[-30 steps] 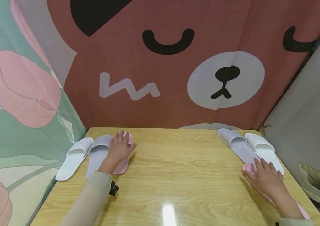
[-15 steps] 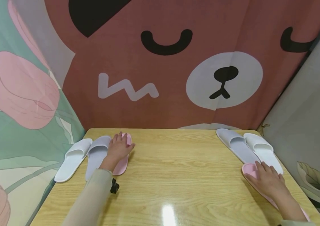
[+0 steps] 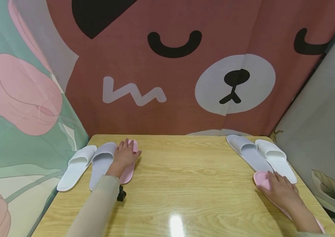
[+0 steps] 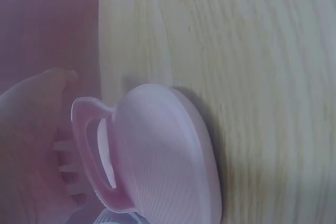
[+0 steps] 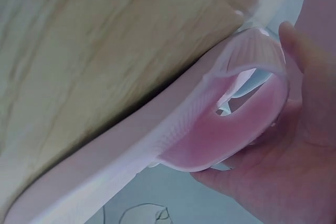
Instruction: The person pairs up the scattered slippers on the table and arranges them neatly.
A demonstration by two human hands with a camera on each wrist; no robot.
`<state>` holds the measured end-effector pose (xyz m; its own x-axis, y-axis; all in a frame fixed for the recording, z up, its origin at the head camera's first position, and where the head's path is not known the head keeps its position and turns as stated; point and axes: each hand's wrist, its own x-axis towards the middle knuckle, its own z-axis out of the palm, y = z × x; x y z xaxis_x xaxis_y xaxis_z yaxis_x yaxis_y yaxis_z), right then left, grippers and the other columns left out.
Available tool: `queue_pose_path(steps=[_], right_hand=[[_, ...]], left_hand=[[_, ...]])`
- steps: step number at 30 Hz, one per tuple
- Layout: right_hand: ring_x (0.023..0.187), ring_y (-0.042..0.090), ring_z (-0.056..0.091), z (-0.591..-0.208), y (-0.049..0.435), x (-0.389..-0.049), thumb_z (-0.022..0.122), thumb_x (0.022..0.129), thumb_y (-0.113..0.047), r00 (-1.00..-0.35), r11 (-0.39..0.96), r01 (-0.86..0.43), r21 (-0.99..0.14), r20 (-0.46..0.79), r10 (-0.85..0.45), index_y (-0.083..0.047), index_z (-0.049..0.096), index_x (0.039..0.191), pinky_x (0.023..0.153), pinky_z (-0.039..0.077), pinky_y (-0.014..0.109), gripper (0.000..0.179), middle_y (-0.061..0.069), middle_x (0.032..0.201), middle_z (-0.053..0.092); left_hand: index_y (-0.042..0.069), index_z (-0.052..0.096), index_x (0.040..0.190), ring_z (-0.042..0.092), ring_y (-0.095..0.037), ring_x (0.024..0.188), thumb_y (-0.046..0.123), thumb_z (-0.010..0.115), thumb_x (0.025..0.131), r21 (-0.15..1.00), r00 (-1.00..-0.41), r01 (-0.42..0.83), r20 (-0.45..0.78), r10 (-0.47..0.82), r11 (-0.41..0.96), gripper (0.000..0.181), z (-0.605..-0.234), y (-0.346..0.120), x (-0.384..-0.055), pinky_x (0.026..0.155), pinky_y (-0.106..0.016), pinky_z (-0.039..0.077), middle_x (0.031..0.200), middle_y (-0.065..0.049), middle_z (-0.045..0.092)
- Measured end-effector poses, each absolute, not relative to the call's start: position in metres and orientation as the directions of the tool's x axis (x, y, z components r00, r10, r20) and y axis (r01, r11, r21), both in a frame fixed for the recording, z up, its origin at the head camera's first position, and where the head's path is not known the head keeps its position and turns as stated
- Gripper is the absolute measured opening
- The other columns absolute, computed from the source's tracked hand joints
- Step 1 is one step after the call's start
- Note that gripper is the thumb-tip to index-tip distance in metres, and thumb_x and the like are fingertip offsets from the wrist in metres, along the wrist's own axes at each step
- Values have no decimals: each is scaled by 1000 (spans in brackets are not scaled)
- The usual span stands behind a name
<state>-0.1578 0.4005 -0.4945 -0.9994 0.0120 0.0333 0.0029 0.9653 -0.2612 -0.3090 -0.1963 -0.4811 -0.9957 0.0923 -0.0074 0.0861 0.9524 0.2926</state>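
At the table's left, my left hand lies over the strap of a pink slipper, fingers spread toward the toe. In the left wrist view a gap shows between this hand and the strap of the slipper. On the right, my right hand covers the middle of another pink slipper, its fingers extended. The right wrist view has that slipper's strap beside the thumb and fingers of the hand, seemingly touching. Both pink slippers are on the table.
Beside the left pink slipper lie a pale grey slipper and a white slipper. A grey slipper and a white slipper lie at the right edge. The wooden table meets a bear-print cloth behind.
My right hand has drawn back slightly, baring more of the pink slipper's toe. The left hand stays nearly still, its forearm shifting a little. The slippers keep their places; the head view shifts slightly.
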Motion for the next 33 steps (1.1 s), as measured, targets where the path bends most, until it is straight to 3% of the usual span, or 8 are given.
queue_pose_path(steps=[23, 33], right_hand=[[118, 69, 38, -501, 407, -155, 77, 84, -51, -995, 973, -37, -230, 96, -15, 9, 40, 140, 87, 29, 83, 90, 44, 136, 39], [119, 70, 36, -503, 412, -154, 76, 84, -53, -997, 974, -45, -221, 79, -28, 9, 38, 143, 89, 29, 83, 94, 45, 140, 35]], left_hand=[[-2, 27, 158, 13, -49, 151, 49, 52, 101, 303, -997, 59, -35, 73, 951, 80, -490, -195, -320, 119, -64, 15, 164, -30, 16], [-2, 25, 158, 13, -52, 150, 50, 51, 101, 292, -997, 40, -45, 55, 956, 81, -496, -197, -324, 119, -64, 18, 163, -31, 17]])
